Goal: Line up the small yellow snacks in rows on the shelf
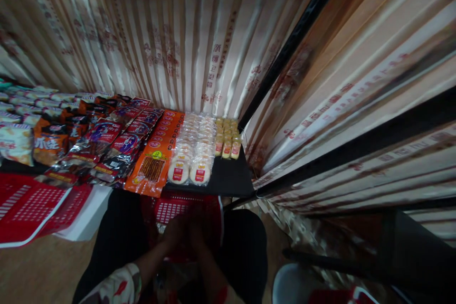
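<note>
Low in the view, my left hand reaches down into a red plastic basket between my knees. Beside it, close together, is my right hand. Deep shadow hides the fingers of both, so I cannot make out what they hold. A small pale, shiny item shows in the basket by my left hand. Just above the basket, on a black shelf, lie an orange packet of brown sticks, two rows of clear-wrapped white crackers and small yellow wrapped snacks.
Dark red and blue packets, orange bags and white bags fill the shelf leftward. A second red basket and a white box stand below left. Black poles and a printed curtain border the space.
</note>
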A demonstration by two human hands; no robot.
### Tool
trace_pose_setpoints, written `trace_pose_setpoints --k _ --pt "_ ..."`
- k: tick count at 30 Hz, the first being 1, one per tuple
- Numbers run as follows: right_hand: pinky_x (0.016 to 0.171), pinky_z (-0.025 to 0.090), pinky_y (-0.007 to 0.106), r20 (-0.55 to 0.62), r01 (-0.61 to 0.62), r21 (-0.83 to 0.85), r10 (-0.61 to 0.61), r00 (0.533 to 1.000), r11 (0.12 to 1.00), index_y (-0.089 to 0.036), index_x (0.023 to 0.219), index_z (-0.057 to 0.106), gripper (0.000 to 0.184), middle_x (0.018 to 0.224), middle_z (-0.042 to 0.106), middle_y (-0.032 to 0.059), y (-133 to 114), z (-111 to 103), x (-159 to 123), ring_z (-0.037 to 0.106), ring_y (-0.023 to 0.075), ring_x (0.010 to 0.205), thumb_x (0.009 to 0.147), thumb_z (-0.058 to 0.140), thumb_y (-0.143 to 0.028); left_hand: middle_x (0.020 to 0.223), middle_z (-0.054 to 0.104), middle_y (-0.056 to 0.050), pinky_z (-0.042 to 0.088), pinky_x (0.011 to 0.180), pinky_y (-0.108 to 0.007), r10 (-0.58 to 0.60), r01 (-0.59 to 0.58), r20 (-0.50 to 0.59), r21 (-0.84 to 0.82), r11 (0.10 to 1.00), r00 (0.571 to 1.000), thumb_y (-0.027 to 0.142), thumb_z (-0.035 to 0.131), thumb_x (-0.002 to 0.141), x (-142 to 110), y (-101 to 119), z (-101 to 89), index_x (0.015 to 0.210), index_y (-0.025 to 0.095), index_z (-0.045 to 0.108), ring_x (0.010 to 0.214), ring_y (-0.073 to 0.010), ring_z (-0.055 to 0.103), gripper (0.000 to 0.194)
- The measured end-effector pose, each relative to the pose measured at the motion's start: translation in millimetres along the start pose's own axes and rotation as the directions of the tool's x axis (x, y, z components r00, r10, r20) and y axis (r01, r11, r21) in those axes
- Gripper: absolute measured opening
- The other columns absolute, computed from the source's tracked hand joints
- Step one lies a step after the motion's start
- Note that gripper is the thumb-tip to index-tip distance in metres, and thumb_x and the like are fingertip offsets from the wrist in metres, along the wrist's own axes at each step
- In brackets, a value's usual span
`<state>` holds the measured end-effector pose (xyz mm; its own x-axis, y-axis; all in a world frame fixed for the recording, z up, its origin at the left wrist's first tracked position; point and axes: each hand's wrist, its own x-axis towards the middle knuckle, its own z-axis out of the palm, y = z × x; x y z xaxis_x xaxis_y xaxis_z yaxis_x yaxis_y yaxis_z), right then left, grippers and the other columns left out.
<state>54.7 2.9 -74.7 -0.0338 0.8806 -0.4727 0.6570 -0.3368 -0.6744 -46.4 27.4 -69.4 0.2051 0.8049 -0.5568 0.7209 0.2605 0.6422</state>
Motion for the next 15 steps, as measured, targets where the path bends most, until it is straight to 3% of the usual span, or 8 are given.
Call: trace_pose_setpoints --k 7,15 --pt "0.077 0.044 0.029 -0.009 -0.053 0.010 0.053 0.999 0.999 -0.012 0.096 0.065 0.026 0.095 0.067 0.0146 -6 -7 -7 0.062 0.0215 0.087 0.082 0.044 -0.019 0.085 0.066 -0.007 0.040 0.069 -0.023 -0.056 0.057 -0.071 0.023 0.998 0.996 0.019 0.039 0.085 -5 5 -9.0 0.085 0.016 0.059 0.080 -0.0161 0.061 0.020" --pt "0.081 0.043 0.027 -0.077 0.045 0.139 -0.034 0.996 0.989 -0.013 0.102 0.062 0.029 0.099 0.066 0.0128 -10 -15 -17 0.061 0.0181 0.087 0.085 0.040 -0.022 0.084 0.065 -0.004 0.039 0.069 -0.020 -0.005 -0.006 -0.141 -0.074 0.997 0.990 0.020 0.042 0.085 -5 9 -22.0 0.078 0.017 0.057 0.080 -0.0140 0.059 0.017"
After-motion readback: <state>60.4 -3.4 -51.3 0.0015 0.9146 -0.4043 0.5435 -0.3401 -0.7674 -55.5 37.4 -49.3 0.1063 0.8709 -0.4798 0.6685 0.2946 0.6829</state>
